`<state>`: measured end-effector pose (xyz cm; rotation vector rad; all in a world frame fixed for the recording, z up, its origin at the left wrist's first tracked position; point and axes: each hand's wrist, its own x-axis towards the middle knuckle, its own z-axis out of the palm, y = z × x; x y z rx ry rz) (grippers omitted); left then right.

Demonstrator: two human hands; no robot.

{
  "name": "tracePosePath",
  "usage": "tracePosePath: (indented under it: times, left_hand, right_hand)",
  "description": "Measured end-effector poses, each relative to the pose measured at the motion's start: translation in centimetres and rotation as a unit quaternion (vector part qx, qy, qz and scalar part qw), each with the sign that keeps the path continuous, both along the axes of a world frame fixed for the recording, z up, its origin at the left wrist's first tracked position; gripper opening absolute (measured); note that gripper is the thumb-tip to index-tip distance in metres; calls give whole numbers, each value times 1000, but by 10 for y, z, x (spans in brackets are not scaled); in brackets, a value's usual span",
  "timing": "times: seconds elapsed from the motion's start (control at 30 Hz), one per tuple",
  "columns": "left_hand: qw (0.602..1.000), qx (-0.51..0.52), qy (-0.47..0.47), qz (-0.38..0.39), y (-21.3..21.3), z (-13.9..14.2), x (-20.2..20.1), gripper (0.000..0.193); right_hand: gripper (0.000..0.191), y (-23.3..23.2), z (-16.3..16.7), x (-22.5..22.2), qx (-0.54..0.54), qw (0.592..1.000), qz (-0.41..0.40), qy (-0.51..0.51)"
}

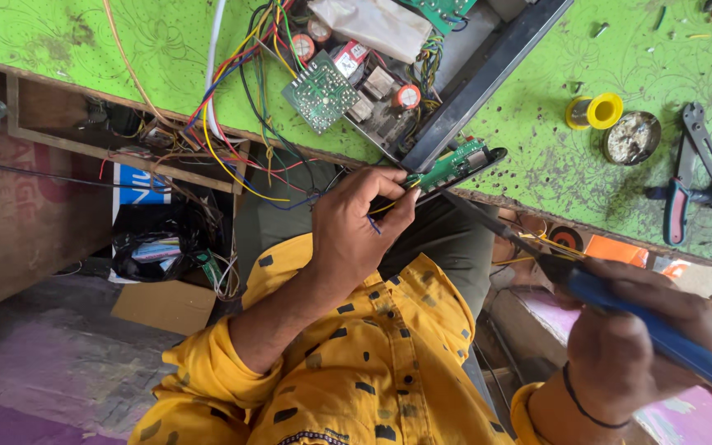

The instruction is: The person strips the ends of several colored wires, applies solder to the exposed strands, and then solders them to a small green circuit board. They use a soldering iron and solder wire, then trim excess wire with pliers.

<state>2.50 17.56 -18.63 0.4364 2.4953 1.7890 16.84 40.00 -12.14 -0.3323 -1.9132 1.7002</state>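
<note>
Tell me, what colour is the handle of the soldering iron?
Blue handle, held in the right hand; head view shows it.

A brown cardboard box (18, 222) with faded red print stands at the left edge, under the green counter (125, 41). Just right of it, under the counter's edge, a blue-and-white label (138, 188) shows behind tangled wires. Below that lies a black plastic bag (154, 251), and under the bag a plain tan carton (162, 305) rests on the floor. Near the right, below the counter's edge, an orange package (615, 250) peeks out. Among the electronics on the counter sits a small part with a red-and-white label (349, 56).
</note>
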Motion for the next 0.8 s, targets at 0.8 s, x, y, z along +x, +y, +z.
tracePosePath:
  times: [0.8]
  left_hand:
    - [1000, 23, 8, -8, -4, 1, -4, 18]
  right_hand:
    - [28, -6, -18, -11, -53, 998, 31, -10]
